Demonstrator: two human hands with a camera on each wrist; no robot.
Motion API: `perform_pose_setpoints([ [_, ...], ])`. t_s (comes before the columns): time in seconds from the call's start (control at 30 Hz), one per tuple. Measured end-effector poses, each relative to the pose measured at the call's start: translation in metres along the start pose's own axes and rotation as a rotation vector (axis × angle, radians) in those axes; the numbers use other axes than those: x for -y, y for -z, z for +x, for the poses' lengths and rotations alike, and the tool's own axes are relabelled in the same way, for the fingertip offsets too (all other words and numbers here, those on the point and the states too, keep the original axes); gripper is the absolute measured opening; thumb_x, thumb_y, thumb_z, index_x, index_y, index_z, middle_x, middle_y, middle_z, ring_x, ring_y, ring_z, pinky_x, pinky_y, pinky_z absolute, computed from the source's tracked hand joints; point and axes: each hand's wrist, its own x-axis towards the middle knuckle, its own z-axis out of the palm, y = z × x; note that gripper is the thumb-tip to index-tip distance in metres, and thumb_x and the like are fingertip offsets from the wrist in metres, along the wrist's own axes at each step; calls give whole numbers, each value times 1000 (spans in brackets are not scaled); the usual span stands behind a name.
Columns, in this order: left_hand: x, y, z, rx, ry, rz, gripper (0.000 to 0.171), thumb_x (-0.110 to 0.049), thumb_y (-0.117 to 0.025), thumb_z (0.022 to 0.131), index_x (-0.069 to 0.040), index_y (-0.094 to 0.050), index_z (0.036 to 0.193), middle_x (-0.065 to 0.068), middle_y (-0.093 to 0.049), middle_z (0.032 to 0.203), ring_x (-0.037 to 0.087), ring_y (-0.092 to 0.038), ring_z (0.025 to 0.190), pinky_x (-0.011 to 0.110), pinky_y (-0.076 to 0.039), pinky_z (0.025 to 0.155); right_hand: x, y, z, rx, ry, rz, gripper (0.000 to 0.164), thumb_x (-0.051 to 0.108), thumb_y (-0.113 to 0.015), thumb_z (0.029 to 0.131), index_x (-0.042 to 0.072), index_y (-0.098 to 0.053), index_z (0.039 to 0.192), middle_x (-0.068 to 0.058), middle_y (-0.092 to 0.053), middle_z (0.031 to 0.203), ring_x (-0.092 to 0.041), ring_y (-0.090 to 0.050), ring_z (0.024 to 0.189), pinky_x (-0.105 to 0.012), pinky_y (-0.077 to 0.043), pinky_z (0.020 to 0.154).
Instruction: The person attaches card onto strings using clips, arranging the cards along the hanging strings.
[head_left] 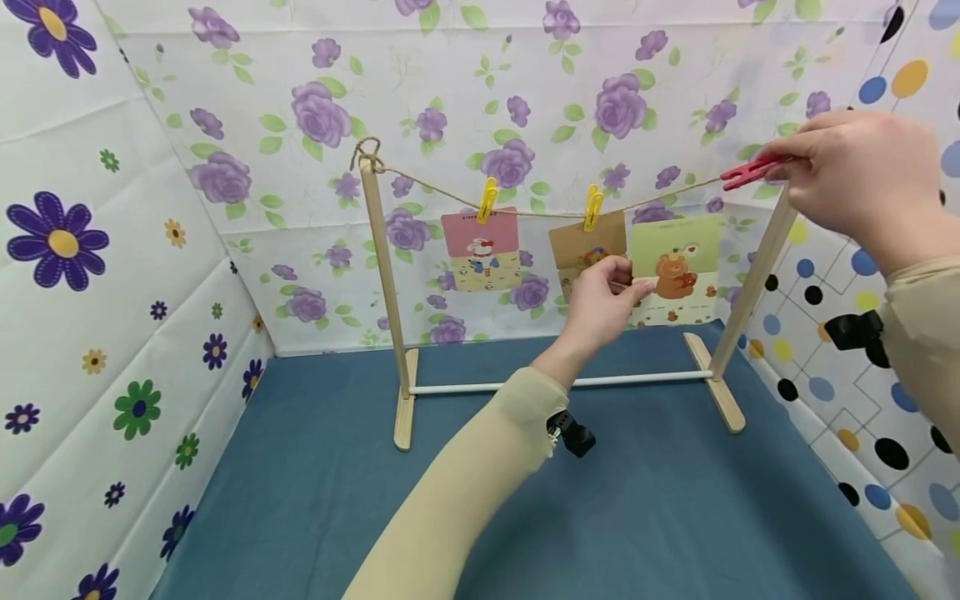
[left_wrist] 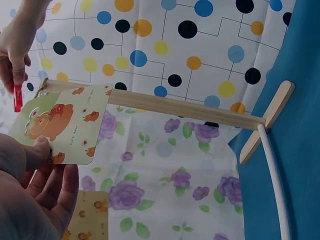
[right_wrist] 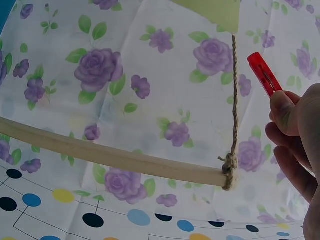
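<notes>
My left hand (head_left: pixel 600 308) pinches the lower left edge of a green bear card (head_left: pixel 675 271) between thumb and fingers; the left wrist view shows the thumb (left_wrist: pixel 40 152) over its front. A red clothespin (head_left: pixel 753 171) is held by my right hand (head_left: pixel 862 171), its tip near the twine (head_left: pixel 435 190) above and right of that card. In the right wrist view the clothespin (right_wrist: pixel 265 74) stands apart from the twine (right_wrist: pixel 235 95). Yellow clothespins hold a pink rabbit card (head_left: pixel 482 250) and a brown card (head_left: pixel 585 242) on the twine; my left hand partly covers the brown one.
The twine is tied between a left wooden post (head_left: pixel 386 275) and a right wooden post (head_left: pixel 753 283), joined low down by a white rod (head_left: pixel 645 379). The stand rests on a blue cloth (head_left: pixel 315 475). Patterned sheets surround it at the back and both sides.
</notes>
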Motion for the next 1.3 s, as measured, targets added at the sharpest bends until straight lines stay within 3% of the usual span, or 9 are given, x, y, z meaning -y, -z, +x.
perform_pose_setpoints([
  [0.33,-6,-19,7,-46,18,55,21,-24,-78,101,-11,-72,117,-9,-65,97,0,-63,82,18,-53,66,0,2,14,40,4,-14,23,5,-63,100,-1,-76,118,-26,-71,110,-39,-58,77,-45,-42,48],
  [0.8,-13,-34,20,-82,38,116,20,-29,-78,101,-15,-73,114,-11,-65,95,-1,-63,81,17,-52,65,1,9,19,89,7,-54,30,2,-59,97,-2,-74,123,-27,-69,117,-38,-56,71,-45,-45,49],
  [1.03,-16,-35,24,-90,50,121,22,-29,-78,101,-15,-73,117,-11,-65,96,-1,-64,82,17,-52,66,3,10,22,122,1,-64,31,2,-63,98,-2,-73,127,-29,-68,120,-40,-58,81,-49,-49,57],
  [1.3,-16,-33,28,-98,57,93,18,-26,-79,100,-13,-73,111,-8,-64,93,3,-66,82,19,-52,67,7,11,26,148,11,-71,35,1,-63,97,-2,-72,130,-27,-67,119,-39,-57,81,-47,-48,56],
])
